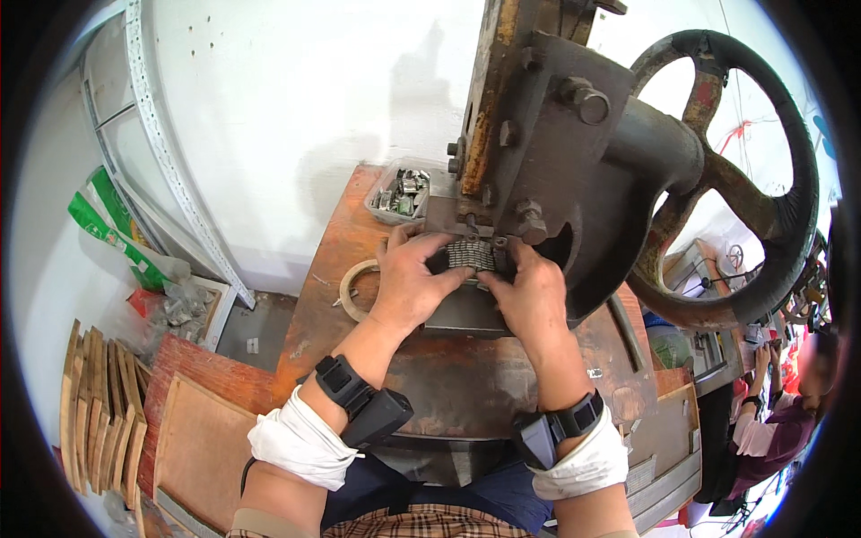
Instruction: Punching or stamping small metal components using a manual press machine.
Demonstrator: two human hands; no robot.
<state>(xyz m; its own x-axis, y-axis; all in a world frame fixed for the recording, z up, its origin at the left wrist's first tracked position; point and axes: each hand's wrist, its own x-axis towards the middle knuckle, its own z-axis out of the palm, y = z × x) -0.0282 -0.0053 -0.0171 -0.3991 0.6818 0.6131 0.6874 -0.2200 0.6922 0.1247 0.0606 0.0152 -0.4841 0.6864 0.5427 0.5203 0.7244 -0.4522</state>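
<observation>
A small silvery piece of close-set metal links point(471, 255), like a section of watch band, lies on the base of a dark hand press point(563, 134). My left hand point(411, 280) holds its left side, thumb on the near edge and fingers curled behind. On the opposite side my right hand point(533, 291) grips it, the thumb at the near right corner and the index finger reaching toward the press. The press's lower tooling is just beyond the piece. My fingers hide the piece's sides and part of the press base.
A clear plastic box point(399, 199) of shiny metal parts stands behind my left hand. A tape roll point(356, 285) lies on the wooden table point(309, 336). The press's big handwheel point(758, 211) rises at right. Wooden boards point(100, 412) lean at left; another person point(773, 439) sits far right.
</observation>
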